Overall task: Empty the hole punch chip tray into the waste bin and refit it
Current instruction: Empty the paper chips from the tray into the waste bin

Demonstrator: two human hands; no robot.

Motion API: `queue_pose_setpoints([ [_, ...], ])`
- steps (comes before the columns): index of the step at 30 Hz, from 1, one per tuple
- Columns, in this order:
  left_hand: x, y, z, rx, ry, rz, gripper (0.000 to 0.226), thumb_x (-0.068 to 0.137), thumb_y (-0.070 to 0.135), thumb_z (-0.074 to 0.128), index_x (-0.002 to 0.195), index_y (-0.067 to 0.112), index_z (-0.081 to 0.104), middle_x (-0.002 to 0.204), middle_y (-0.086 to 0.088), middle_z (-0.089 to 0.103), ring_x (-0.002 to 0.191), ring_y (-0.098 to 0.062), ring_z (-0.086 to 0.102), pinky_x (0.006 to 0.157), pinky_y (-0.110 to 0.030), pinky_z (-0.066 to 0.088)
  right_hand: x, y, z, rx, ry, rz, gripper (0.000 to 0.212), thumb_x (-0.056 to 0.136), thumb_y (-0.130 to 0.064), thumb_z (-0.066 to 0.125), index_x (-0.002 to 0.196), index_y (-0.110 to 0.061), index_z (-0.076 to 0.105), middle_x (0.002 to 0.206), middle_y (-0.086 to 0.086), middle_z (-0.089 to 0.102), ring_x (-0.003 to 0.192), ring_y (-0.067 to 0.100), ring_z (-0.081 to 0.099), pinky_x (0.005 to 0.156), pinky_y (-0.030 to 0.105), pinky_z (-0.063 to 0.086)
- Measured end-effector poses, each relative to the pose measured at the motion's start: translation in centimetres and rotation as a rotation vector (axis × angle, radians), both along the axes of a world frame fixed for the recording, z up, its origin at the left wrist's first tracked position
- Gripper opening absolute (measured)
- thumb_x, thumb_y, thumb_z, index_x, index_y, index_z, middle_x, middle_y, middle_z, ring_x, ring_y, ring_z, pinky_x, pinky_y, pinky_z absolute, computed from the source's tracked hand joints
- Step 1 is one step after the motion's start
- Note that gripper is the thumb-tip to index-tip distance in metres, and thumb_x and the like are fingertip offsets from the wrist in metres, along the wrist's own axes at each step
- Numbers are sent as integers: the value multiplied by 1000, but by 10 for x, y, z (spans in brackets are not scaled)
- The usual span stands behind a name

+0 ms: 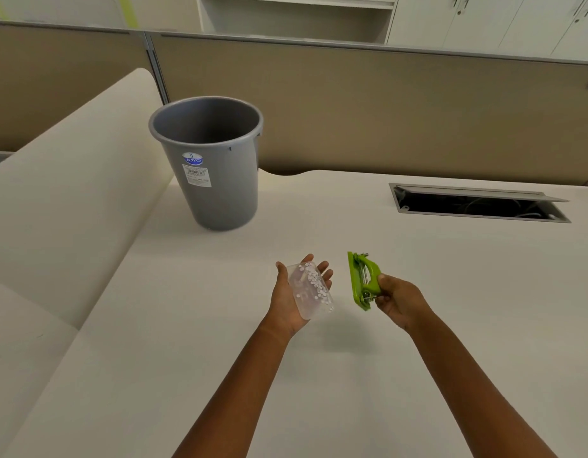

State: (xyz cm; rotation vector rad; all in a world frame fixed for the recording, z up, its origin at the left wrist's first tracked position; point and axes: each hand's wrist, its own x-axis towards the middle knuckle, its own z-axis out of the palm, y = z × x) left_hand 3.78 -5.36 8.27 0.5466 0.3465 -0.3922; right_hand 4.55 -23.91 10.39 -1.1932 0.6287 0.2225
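My left hand point(287, 300) is palm up above the desk and cradles the clear plastic chip tray point(310, 290), which holds several white paper dots. The tray is detached from the punch. To its right, my right hand point(396, 297) grips the green hole punch point(362, 279) by its handle, tilted on edge with its underside turned toward the tray. The grey waste bin point(208, 160) stands upright on the desk, far left of both hands, with its mouth open.
The white desk point(319, 375) spreads under both arms. An open cable slot point(477, 203) with a raised metal flap sits at the back right. A beige partition point(385, 104) runs behind the desk. A raised white ledge point(71, 193) borders the left side.
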Motion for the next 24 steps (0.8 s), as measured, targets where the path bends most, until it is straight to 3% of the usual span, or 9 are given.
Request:
queue_pose_setpoints([
  [3,0,1,2,-5,1,2,59,94,55,15,103,15,57,103,-10,59,94,-23,57,83,-32,44,3,-2,-21,-369,28,72,16,91,-2,44,90,0,60,60,7,43,53,15,37,48,21,37],
  [7,1,4,4,2,-4,5,59,95,55,15,104,14,57,105,-10,59,95,-23,56,83,-32,44,2,-7,-42,-641,52,116,22,88,-4,49,100,3,65,63,7,49,72,26,47,64,32,40],
  [11,2,4,5,-3,2,8,59,94,55,17,103,14,58,102,-10,63,94,-24,58,83,-33,44,-2,-8,-53,-683,60,108,23,88,-5,50,103,2,65,84,14,57,81,26,51,63,30,42],
  [15,5,4,3,4,-5,-2,60,94,55,18,102,13,60,86,-8,74,92,-23,60,81,-32,47,-4,-7,-59,-727,65,105,24,88,-6,50,106,0,65,94,18,61,84,25,51,54,23,37],
  [19,6,3,3,43,-8,-22,61,94,55,16,105,13,59,85,-7,76,84,-20,69,80,-30,50,-5,-6,-64,-726,83,91,25,88,-7,52,110,-1,63,116,22,62,105,35,55,75,27,38],
  [24,7,5,5,43,-1,-33,61,94,55,18,107,11,58,87,-9,76,90,-22,65,80,-31,50,-6,-7,-62,-739,113,116,26,86,-9,56,109,-1,64,117,22,62,109,36,56,84,35,44],
])
